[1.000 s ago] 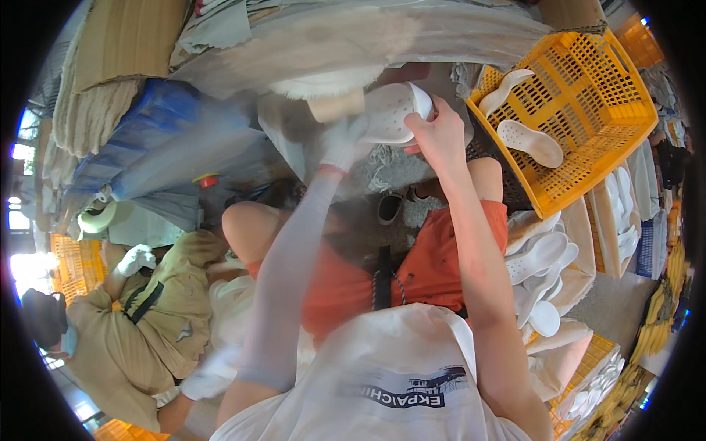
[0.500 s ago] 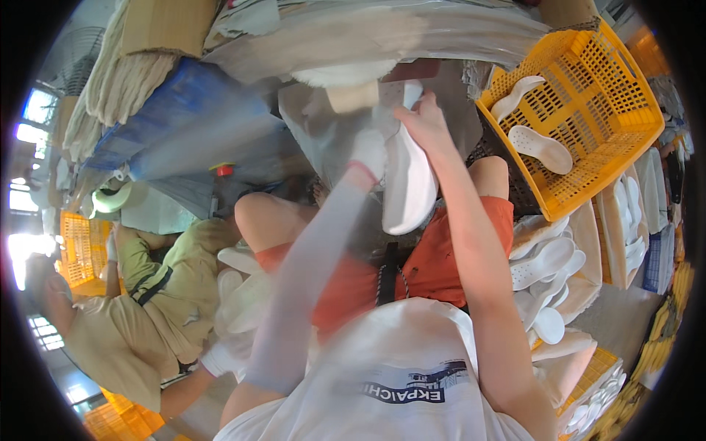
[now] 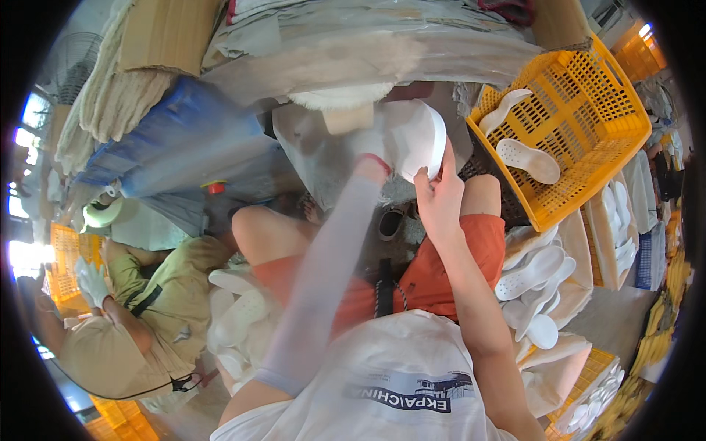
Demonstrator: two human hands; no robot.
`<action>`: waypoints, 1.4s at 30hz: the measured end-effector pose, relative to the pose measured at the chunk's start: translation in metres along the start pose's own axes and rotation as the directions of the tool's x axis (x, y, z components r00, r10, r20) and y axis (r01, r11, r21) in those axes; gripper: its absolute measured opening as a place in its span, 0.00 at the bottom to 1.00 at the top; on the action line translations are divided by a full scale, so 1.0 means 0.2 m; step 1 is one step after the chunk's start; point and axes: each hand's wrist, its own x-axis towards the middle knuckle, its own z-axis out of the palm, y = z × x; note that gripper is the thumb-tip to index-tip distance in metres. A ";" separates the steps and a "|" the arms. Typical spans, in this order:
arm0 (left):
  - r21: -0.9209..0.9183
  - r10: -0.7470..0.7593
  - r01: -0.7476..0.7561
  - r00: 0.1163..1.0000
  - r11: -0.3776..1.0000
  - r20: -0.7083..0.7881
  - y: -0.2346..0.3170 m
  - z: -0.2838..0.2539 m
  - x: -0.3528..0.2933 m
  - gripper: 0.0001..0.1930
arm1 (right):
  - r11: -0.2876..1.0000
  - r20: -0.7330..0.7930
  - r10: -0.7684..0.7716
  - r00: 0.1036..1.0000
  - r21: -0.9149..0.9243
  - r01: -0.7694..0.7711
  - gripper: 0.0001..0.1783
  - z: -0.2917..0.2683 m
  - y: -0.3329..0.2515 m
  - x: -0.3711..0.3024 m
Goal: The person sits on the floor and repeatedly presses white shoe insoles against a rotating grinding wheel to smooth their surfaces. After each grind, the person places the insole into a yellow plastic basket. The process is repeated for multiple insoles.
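I hold a white shoe sole up in front of me with both hands. My right hand, bare, grips its lower right edge. My left hand, in a white glove above a pale arm sleeve, presses against the sole's left side and looks blurred. The sole is tilted, its pale flat face turned toward me. Just behind it sits a tan block with a fluffy white pad. My knees in orange shorts are below.
A yellow plastic crate with two white soles stands at the upper right. A heap of white soles lies at my right, another pile at my left. A person in olive clothes and white gloves sits at the lower left. Blue sheeting upper left.
The sole has been turned in my hands from hanging edge-on to showing its flat face, and both hands have risen slightly toward the pad.
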 end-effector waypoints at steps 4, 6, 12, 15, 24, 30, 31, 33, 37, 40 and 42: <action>0.946 -0.051 -0.174 0.979 0.272 0.195 0.09 -0.30 0.00 0.23 | 0.988 0.063 -0.095 0.993 0.124 0.087 0.33 0.00 0.07 0.13; 0.796 -0.123 0.111 0.991 0.594 -0.046 0.18 -0.42 -0.04 0.26 | 0.967 0.134 -0.020 0.991 0.254 -0.015 0.32 0.01 0.09 0.20; 0.892 -0.156 0.101 0.987 0.441 -0.035 0.44 -0.39 -0.22 0.39 | 0.936 0.299 0.076 0.951 0.307 -0.171 0.25 0.02 0.16 0.44; 0.889 -0.038 -0.040 0.997 0.455 0.064 0.47 -0.31 -0.33 0.40 | 0.942 0.345 0.126 0.930 0.251 -0.220 0.21 0.01 0.19 0.52; 0.780 -0.261 -0.060 0.924 0.622 0.279 0.58 -0.27 -0.39 0.33 | 0.981 0.177 0.142 0.974 -0.159 -0.114 0.29 0.10 0.19 0.55; 0.081 -0.380 0.371 0.894 0.925 0.239 0.47 -0.23 -0.42 0.19 | 0.985 0.185 0.148 0.971 -0.120 -0.127 0.39 0.15 0.19 0.45; -0.046 -0.350 0.373 0.901 0.927 0.256 0.43 -0.22 -0.43 0.20 | 0.982 0.224 0.183 0.957 -0.083 -0.168 0.40 0.15 0.19 0.41; 0.034 -0.313 0.311 0.936 0.950 0.160 0.35 -0.18 -0.42 0.18 | 0.987 0.199 0.084 0.976 0.118 -0.109 0.43 0.12 0.16 0.30; 0.288 -0.034 -0.023 0.980 0.957 0.194 0.28 -0.11 -0.28 0.16 | 0.976 0.377 0.214 0.901 -0.052 -0.211 0.49 0.03 0.06 0.24; 0.911 -0.053 -0.395 0.914 0.123 0.403 0.34 -0.10 -0.14 0.17 | 0.983 0.356 0.182 0.916 -0.084 -0.163 0.42 -0.01 -0.02 0.35; 0.927 -0.173 -0.367 0.911 0.077 0.375 0.36 -0.11 -0.10 0.17 | 0.997 0.290 0.077 0.954 -0.023 -0.074 0.36 -0.01 -0.03 0.38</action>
